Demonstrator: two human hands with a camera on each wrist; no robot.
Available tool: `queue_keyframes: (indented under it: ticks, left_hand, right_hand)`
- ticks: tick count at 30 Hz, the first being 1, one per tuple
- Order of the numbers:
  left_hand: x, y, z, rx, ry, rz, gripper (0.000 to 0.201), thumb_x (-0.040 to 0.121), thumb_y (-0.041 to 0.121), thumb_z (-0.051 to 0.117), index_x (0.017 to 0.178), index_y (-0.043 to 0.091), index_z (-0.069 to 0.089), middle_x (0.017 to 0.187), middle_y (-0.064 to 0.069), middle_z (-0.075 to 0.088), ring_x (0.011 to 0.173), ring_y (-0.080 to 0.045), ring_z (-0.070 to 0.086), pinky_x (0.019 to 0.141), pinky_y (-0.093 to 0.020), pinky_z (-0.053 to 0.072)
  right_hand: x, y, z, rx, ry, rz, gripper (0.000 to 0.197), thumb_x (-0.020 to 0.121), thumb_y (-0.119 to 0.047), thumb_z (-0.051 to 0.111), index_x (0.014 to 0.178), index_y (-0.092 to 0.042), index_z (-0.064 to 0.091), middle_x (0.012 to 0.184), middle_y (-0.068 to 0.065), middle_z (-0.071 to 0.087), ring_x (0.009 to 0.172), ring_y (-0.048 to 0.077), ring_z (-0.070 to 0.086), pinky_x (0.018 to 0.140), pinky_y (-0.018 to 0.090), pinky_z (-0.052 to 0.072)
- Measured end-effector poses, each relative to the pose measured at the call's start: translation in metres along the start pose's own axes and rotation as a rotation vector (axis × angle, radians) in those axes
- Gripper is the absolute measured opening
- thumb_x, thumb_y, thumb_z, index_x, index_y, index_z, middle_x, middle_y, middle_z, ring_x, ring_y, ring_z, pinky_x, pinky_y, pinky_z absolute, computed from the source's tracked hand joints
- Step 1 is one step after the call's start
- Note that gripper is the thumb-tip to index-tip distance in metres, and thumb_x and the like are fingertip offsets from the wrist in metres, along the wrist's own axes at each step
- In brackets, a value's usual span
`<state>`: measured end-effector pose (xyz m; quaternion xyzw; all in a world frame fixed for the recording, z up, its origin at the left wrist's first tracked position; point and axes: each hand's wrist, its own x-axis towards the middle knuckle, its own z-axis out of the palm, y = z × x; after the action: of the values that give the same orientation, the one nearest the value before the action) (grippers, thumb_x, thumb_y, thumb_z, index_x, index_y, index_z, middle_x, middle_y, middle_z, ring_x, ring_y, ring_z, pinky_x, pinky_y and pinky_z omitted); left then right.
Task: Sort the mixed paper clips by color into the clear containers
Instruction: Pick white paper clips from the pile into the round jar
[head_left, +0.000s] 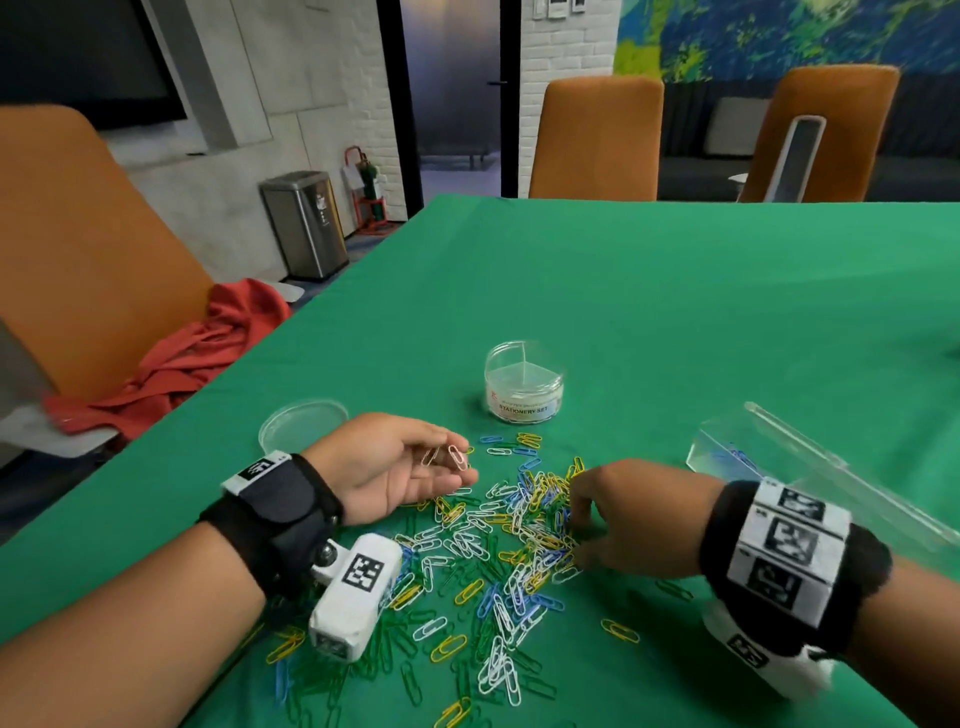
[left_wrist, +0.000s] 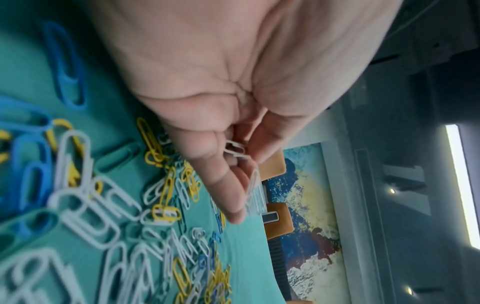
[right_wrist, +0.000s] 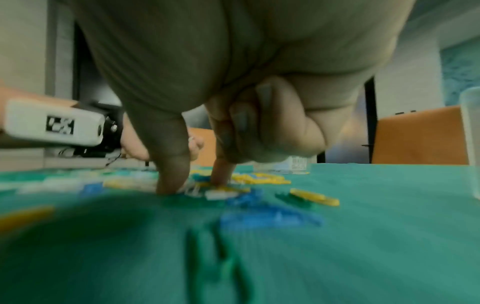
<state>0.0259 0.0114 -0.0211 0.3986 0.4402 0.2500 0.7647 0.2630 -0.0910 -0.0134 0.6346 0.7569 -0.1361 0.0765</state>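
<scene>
A pile of white, yellow, blue and green paper clips (head_left: 493, 561) lies spread on the green tablecloth. My left hand (head_left: 454, 467) is turned palm up at the pile's left edge. Its fingers and thumb pinch a few white paper clips (head_left: 457, 457), which the left wrist view shows as white paper clips (left_wrist: 235, 149) between thumb and fingers. My right hand (head_left: 576, 525) reaches down into the pile from the right. In the right wrist view the right hand (right_wrist: 193, 185) has thumb and index tips set apart on the clips, a white clip between them, the other fingers curled.
A round clear divided container (head_left: 524, 387) labelled "stationery set" stands behind the pile, and its lid (head_left: 303, 423) lies at the left. A clear rectangular box (head_left: 727, 457) holding blue clips sits at the right with its lid open. Orange chairs surround the table.
</scene>
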Motion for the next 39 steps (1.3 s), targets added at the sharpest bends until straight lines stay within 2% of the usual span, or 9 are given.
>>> queue_keyframes:
  ticks: [5,10,13,24,28,31,35,37,39]
  left_hand:
    - [0.018,0.006,0.016,0.185,0.061,0.023,0.012,0.097,0.016,0.060,0.088,0.011,0.054,0.066,-0.004,0.047,0.053,-0.012,0.046,0.043,-0.019,0.045]
    - [0.039,0.025,0.041,1.541,0.164,0.309,0.015,0.092,0.025,0.065,0.098,0.016,0.076,0.092,0.002,0.072,0.077,-0.013,0.061,0.065,-0.022,0.042]
    - [0.045,0.028,0.049,1.779,0.159,0.331,0.016,0.089,0.028,0.069,0.102,0.023,0.075,0.100,0.009,0.070,0.084,-0.012,0.058,0.073,-0.022,0.038]
    - [0.041,0.033,0.036,1.759,0.281,0.488,0.018,0.088,0.035,0.072,0.104,0.029,0.069,0.101,0.009,0.060,0.103,-0.017,0.060,0.076,-0.023,0.035]
    - [0.042,0.029,0.041,1.815,0.149,0.444,0.014,0.088,0.033,0.073,0.102,0.033,0.074,0.080,0.018,0.047,0.079,-0.009,0.049,0.073,-0.020,0.033]
    - [0.042,0.026,0.042,1.913,0.109,0.421,0.012,0.089,0.037,0.070,0.100,0.036,0.074,0.089,0.015,0.056,0.081,-0.009,0.050,0.072,-0.023,0.036]
    - [0.037,0.027,0.040,1.904,0.081,0.440,0.010,0.095,0.029,0.060,0.096,0.025,0.070,0.078,0.015,0.053,0.076,-0.011,0.052,0.064,-0.025,0.036]
    - [0.038,0.027,0.037,1.753,0.028,0.445,0.020,0.096,0.017,0.050,0.082,0.014,0.063,0.073,0.003,0.055,0.065,-0.015,0.053,0.057,-0.027,0.040]
    - [0.033,0.022,0.034,1.381,0.016,0.355,0.024,0.089,0.020,0.041,0.066,0.020,0.044,0.059,0.000,0.034,0.045,-0.015,0.029,0.042,-0.023,0.024]
  right_hand:
    - [0.004,0.001,0.008,0.034,0.007,-0.032,0.008,0.084,-0.027,0.056,0.091,-0.024,0.060,0.088,-0.004,0.064,0.081,0.021,0.058,0.073,0.031,0.052]
    - [0.004,0.003,0.007,0.068,0.008,-0.018,0.010,0.088,-0.036,0.063,0.087,-0.026,0.059,0.081,-0.006,0.058,0.076,0.019,0.052,0.068,0.029,0.044]
    - [0.004,0.005,0.006,0.122,0.074,0.001,0.017,0.089,-0.042,0.063,0.084,-0.027,0.057,0.074,-0.008,0.054,0.075,0.018,0.052,0.064,0.026,0.039]
    - [0.003,0.004,0.007,0.127,0.184,0.021,0.024,0.099,-0.041,0.044,0.086,-0.021,0.046,0.078,-0.002,0.048,0.076,0.025,0.046,0.064,0.029,0.034]
    - [0.002,0.006,0.006,0.182,0.202,0.053,0.004,0.096,-0.018,0.041,0.098,-0.021,0.042,0.076,-0.002,0.048,0.074,0.026,0.048,0.063,0.029,0.034]
    - [0.003,0.008,0.006,0.188,0.181,0.074,0.027,0.093,-0.008,0.043,0.115,-0.024,0.045,0.078,-0.006,0.050,0.076,0.023,0.049,0.066,0.027,0.037]
    - [0.004,0.009,0.007,0.179,0.177,0.030,0.024,0.092,-0.009,0.045,0.106,-0.026,0.054,0.084,-0.005,0.055,0.079,0.021,0.051,0.066,0.027,0.039]
    - [0.002,0.006,0.007,0.150,0.184,-0.017,0.015,0.095,-0.017,0.045,0.102,-0.027,0.054,0.083,-0.006,0.054,0.078,0.021,0.050,0.064,0.027,0.036]
    - [-0.001,0.003,0.006,0.102,0.171,-0.056,0.010,0.097,-0.028,0.048,0.103,-0.029,0.056,0.082,-0.006,0.053,0.076,0.021,0.049,0.064,0.027,0.034]
